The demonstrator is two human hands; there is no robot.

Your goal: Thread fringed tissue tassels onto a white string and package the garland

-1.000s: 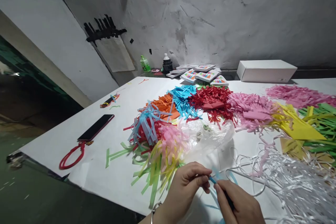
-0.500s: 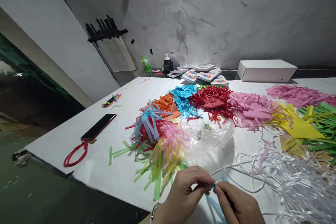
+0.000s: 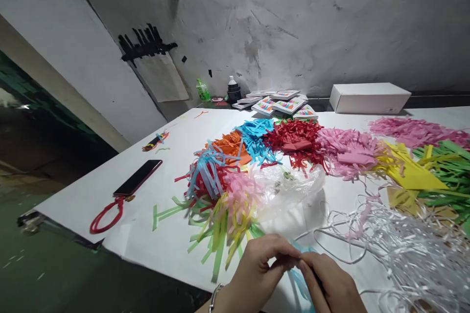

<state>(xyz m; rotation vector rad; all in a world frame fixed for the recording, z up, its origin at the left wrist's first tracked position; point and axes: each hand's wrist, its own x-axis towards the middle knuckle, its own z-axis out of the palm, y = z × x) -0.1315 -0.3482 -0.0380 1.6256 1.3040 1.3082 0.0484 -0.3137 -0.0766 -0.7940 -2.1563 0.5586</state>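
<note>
At the table's near edge my left hand [image 3: 262, 266], with a bracelet on its wrist, is pinched closed. My right hand [image 3: 332, 281] meets it, fingertips against fingertips, and is closed too. Between them they grip light blue paper strips [image 3: 300, 281], which hang below and also show behind the fingers. The exact spot they pinch is hidden by the fingers. Just beyond lie a crumpled clear plastic bag [image 3: 293, 200] and a loop of white cord [image 3: 340, 254]. Left of my left hand is a pile of pink, yellow and green paper tassels [image 3: 235, 205].
Fringed paper bundles in orange [image 3: 231, 145], blue [image 3: 255, 137], red [image 3: 295, 137] and pink [image 3: 348, 149] curve across the table. White shredded strips [image 3: 422, 254] heap at right. A phone [image 3: 137, 177] lies left; a white box [image 3: 369, 99] and small packets [image 3: 282, 102] stand by the wall.
My fingertips have drawn together, covering the dark blue bit seen between them before. The blue strips have shifted and show more behind my fingers. The view has turned slightly.
</note>
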